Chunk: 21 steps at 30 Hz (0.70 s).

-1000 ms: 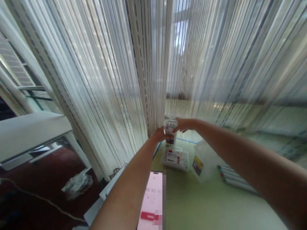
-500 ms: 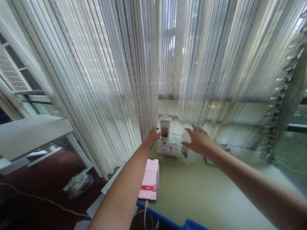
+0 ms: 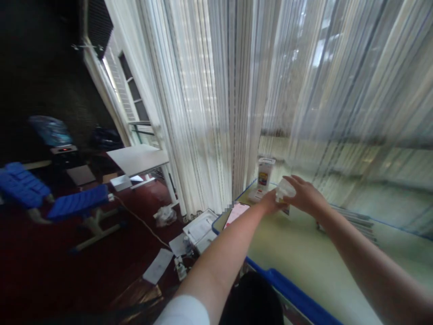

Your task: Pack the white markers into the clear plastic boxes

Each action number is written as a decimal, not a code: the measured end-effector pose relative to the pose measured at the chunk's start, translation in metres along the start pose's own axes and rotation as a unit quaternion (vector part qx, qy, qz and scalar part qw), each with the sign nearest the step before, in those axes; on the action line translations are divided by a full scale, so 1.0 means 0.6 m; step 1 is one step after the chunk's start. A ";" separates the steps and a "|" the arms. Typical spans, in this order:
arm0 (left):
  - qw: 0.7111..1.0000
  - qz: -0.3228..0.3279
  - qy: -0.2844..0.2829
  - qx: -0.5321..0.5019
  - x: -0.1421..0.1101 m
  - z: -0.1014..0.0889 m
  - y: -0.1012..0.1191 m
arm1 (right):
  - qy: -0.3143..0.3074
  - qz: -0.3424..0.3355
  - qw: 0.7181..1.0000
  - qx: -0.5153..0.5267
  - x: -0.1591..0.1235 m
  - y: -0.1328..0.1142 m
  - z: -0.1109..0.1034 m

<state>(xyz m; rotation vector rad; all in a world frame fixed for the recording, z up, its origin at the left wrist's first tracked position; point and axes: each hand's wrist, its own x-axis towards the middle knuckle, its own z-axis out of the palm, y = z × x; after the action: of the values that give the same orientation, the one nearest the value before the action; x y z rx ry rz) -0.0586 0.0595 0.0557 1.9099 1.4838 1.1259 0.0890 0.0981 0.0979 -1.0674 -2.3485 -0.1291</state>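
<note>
Over the far part of the pale green desk point(image 3: 287, 253), both hands are closed around a translucent plastic case point(image 3: 287, 188) with a label low on its side. My left hand point(image 3: 271, 202) grips its lower left, and my right hand point(image 3: 305, 193) wraps its right side and top. Just left of them stands a tall clear marker case point(image 3: 264, 175) with a colourful label. In front of that lies a flatter white-labelled case point(image 3: 257, 194), partly covered by my left hand. Near my left forearm rests a phone point(image 3: 238, 212) with a pinkish screen.
A row of grey-white markers point(image 3: 353, 221) lies right of my right forearm. Sheer curtains point(image 3: 216, 113) hang along the desk's back. To the left are a white table point(image 3: 138, 158), a blue chair point(image 3: 77, 201), papers point(image 3: 158, 265) and a plastic bag point(image 3: 165, 216) on the floor.
Both hands left the tall marker case, which now stands at the back. My right hand, then my left, moved onto the translucent case. The view swung left, showing more floor and a chair.
</note>
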 end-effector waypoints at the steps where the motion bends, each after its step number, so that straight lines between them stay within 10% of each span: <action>1: 1.000 0.009 0.019 0.007 -0.009 0.011 0.004 | 0.008 -0.006 1.000 0.011 -0.003 0.003 0.003; 6: 0.984 0.010 0.162 0.069 -0.049 0.041 0.025 | 0.041 -0.035 0.995 0.079 -0.028 0.019 0.008; 14: 0.956 0.048 0.237 0.164 -0.102 0.060 0.065 | 0.103 0.000 0.980 0.171 -0.094 0.001 -0.021; 21: 0.926 0.068 0.347 0.132 -0.107 0.063 0.089 | 0.289 0.129 0.931 0.180 -0.168 -0.001 -0.057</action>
<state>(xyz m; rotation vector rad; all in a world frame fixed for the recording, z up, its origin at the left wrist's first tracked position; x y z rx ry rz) -0.0029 -0.0127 0.0556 1.9009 1.9656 1.8875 0.1574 0.0202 0.0743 -0.9775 -1.6119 0.0791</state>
